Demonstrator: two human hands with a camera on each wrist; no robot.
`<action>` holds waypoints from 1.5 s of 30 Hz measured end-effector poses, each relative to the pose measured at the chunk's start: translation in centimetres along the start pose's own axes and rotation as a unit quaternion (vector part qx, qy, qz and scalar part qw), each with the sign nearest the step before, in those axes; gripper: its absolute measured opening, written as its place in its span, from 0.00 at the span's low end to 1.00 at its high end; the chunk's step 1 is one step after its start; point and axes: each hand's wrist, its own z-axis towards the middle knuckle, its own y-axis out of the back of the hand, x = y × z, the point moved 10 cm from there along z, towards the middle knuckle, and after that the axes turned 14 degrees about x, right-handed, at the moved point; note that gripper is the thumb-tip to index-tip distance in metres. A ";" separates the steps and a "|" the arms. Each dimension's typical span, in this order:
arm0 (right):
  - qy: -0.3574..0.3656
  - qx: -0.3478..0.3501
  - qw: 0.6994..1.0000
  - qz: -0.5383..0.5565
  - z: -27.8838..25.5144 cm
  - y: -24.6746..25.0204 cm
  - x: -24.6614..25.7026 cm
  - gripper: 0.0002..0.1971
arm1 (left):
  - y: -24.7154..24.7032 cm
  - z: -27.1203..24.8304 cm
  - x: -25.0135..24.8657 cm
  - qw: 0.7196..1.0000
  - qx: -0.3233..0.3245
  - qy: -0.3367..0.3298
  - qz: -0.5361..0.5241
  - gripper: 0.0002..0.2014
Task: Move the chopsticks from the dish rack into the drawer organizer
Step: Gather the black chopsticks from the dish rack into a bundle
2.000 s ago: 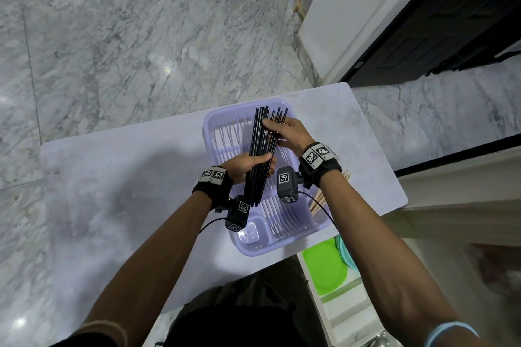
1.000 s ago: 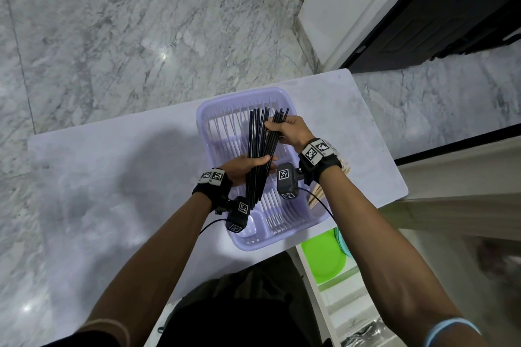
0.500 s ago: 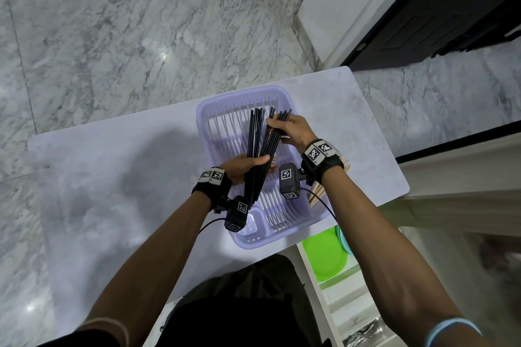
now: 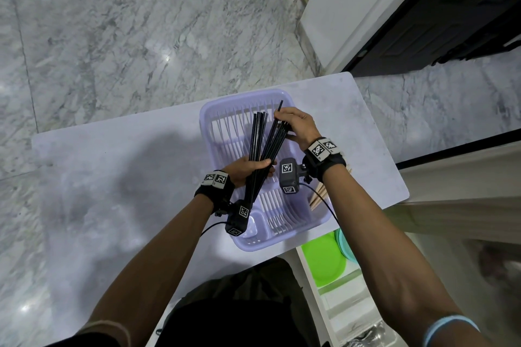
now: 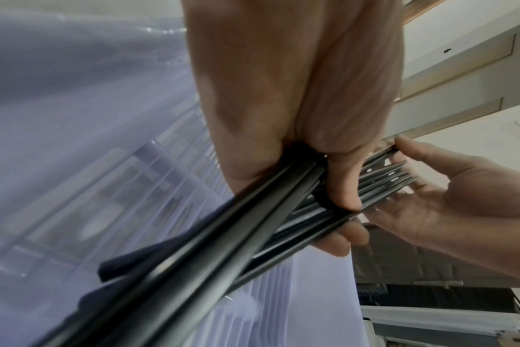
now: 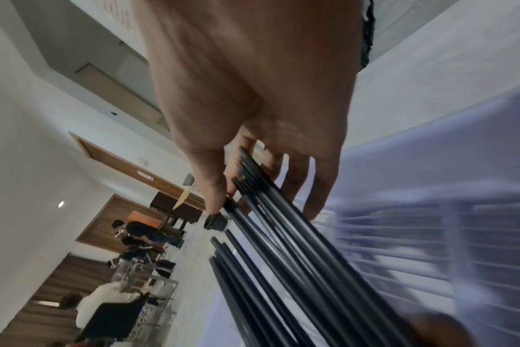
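Observation:
A bundle of black chopsticks [image 4: 257, 138] stands over the lavender dish rack [image 4: 214, 110]. My left hand [image 4: 248, 170] grips the bundle's lower part in a fist, as the left wrist view shows for the hand [image 5: 282, 94] and chopsticks [image 5: 223, 234]. My right hand [image 4: 296, 127] pinches the upper ends of several sticks and holds them splayed to the right. In the right wrist view its thumb and fingers [image 6: 214, 192] close on the chopstick tips [image 6: 282, 234]. The white drawer organizer [image 4: 346, 310] is at the lower right.
The rack sits on a white table [image 4: 112, 163] near its right end. Pale wooden chopsticks [image 4: 317, 197] lie beside the rack under my right wrist. The open drawer holds green plates [image 4: 324, 262] and some cutlery [image 4: 366, 335]. Marble floor lies beyond.
The tight bundle has opened into a fan: my right hand drew several sticks' tops to the right, away from the rest. My left hand keeps its grip in place.

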 end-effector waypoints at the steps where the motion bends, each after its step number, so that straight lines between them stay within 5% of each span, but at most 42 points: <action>1: 0.003 -0.002 1.000 -0.003 0.1 0.2 0.5 0.04 | 0.0 -0.1 -0.1 1.000 0.001 -0.004 0.001 0.08; 25: 0.012 0.030 0.999 -0.010 1.2 -1.1 -0.1 0.17 | 1.2 0.1 0.2 0.999 -0.011 -0.032 -0.022 0.10; 33: 0.128 -0.002 0.978 -0.167 1.5 -0.8 2.0 0.33 | 1.5 0.3 0.9 1.000 -0.009 -0.005 -0.024 0.11; 39: 0.098 0.001 0.972 -0.214 2.3 -1.1 1.1 0.17 | 1.3 0.2 0.2 1.000 -0.009 -0.014 -0.018 0.08; 41: 0.070 0.024 0.978 -0.195 2.2 -1.7 -0.2 0.24 | 1.3 0.2 -0.1 1.000 -0.011 -0.015 -0.018 0.08; 45: 0.060 0.003 0.989 -0.133 2.3 -2.1 -2.3 0.58 | 1.4 0.3 -0.9 1.000 -0.027 -0.013 0.003 0.07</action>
